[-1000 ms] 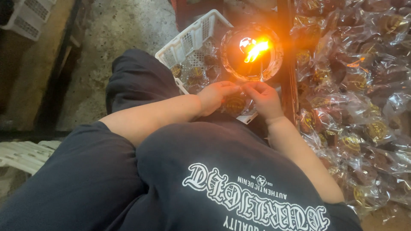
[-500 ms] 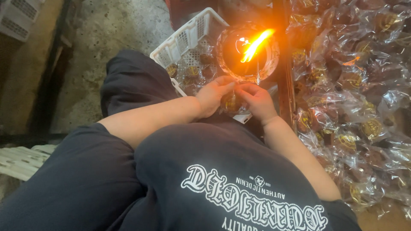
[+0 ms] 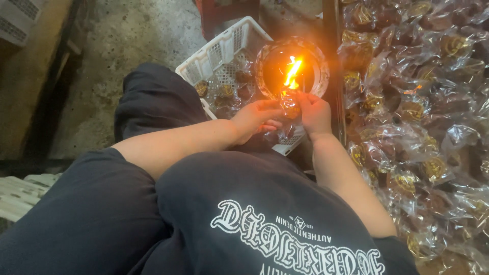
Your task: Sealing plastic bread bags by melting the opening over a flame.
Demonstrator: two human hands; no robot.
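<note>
Head view, looking down over a black shirt with white lettering across the front. Both hands meet at one small clear-wrapped packet [image 3: 289, 108], held just below the flame [image 3: 292, 72]. Left hand [image 3: 257, 118]: fingers curled, pinching the packet's left edge. Right hand [image 3: 316, 113]: fingers closed on its right edge, thumb side toward the flame. The packet sits between the fingertips, right in front of the round bowl [image 3: 317, 66]; contents look dark with a gold spot, detail too blurred to tell. One flame, orange-yellow, burning inside the one bowl, which has a pale patterned rim and dark inside. One white plastic crate [image 3: 219, 53] with lattice walls, just left of the bowl, past the knees; about four or five wrapped pieces inside, round, brown and gold. Right side: big heap of wrapped pieces [image 3: 417, 102] in clear crinkled film, each dark brown with a round gold mark; dozens, overlapping, exact count not possible. A dark upright strip separates the heap from the bowl. Grey concrete floor [image 3: 127, 46] upper left, second white crate corner [image 3: 20, 20] at top-left edge.
</note>
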